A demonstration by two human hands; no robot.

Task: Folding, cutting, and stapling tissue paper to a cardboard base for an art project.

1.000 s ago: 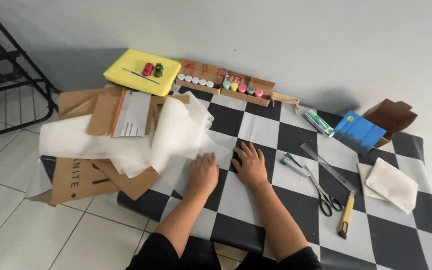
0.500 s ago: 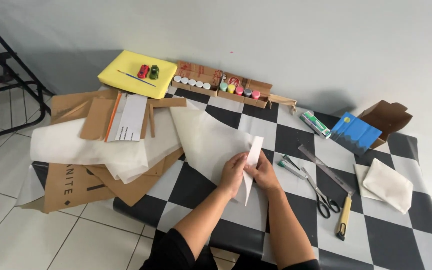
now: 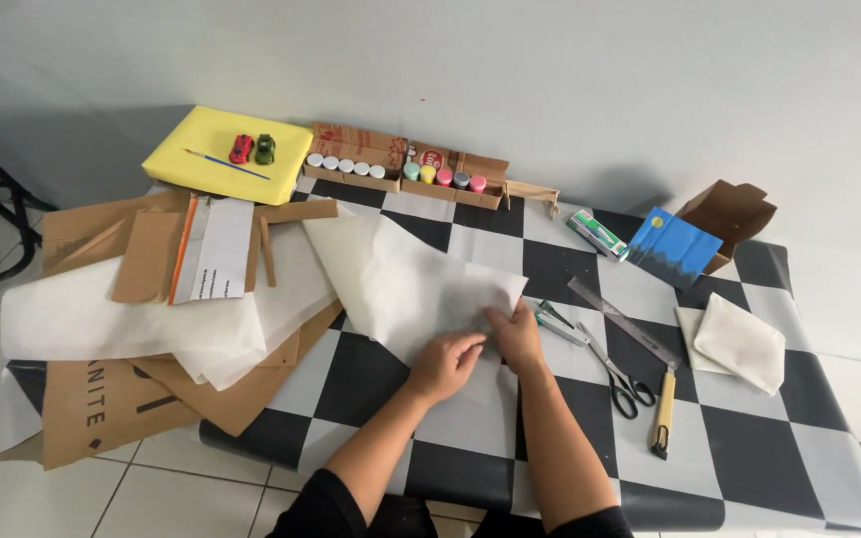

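Pressing both hands down on a sheet of translucent white paper [image 3: 406, 284], I am holding it flat against the black-and-white checkered table [image 3: 749, 448]. My left hand [image 3: 443, 365] is lying palm down with the fingers loosely curled, gripping nothing, only resting on the near edge of the sheet. My right hand [image 3: 517, 335] is lying just beside it, fingers spread flat over the sheet's right corner, also grasping nothing. The sheet is slanting from the table's middle up toward the back left, where it is overlapping a pile of cardboard pieces [image 3: 151, 249] and more white paper [image 3: 122, 319]. Just right of my right hand, scissors [image 3: 600, 359] are lying beside a metal ruler [image 3: 622, 321] and a yellow-handled cutter [image 3: 662, 426]. Along the wall, small paint pots [image 3: 396, 171] are sitting in a cardboard tray, next to a yellow pad [image 3: 221, 149] carrying 2 toy cars [image 3: 253, 149].
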